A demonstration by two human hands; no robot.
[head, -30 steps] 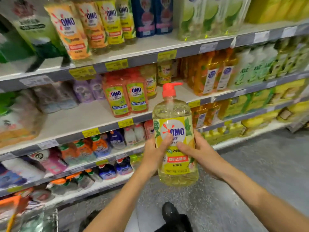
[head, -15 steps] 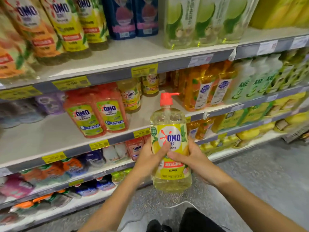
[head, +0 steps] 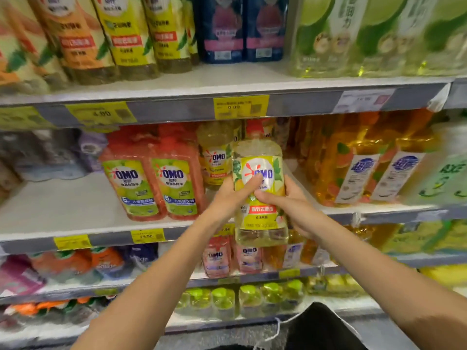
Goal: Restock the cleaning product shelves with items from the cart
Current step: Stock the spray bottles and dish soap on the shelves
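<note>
Both hands are on the soap bottle (head: 262, 218). The left hand (head: 232, 195) wraps its left side with the thumb across the label. The right hand (head: 285, 200) wraps the right side with the thumb on the front.

The bottle is upright and in the air in front of the middle shelf (head: 63, 205). Its base sits below the front rail (head: 113, 239), so it isn't shelved yet.

The target looks like the slot between the red bottles (head: 136, 183) and the orange bottles (head: 353, 168), where a matching yellow bottle (head: 214, 157) stands further back.

My take on doing this well:
- Lift until the base clears the rail, then push straight in, keeping it vertical.
- Watch the red pump (head: 255, 130). It's close to the upper shelf (head: 177, 111), but blur hides the clearance.
- Keep the left knuckles off the red bottles.
- Set it just in front of the matching one, label out.
- It's probably heavy and slick, so hold on with both hands until the base sits flat.
</note>
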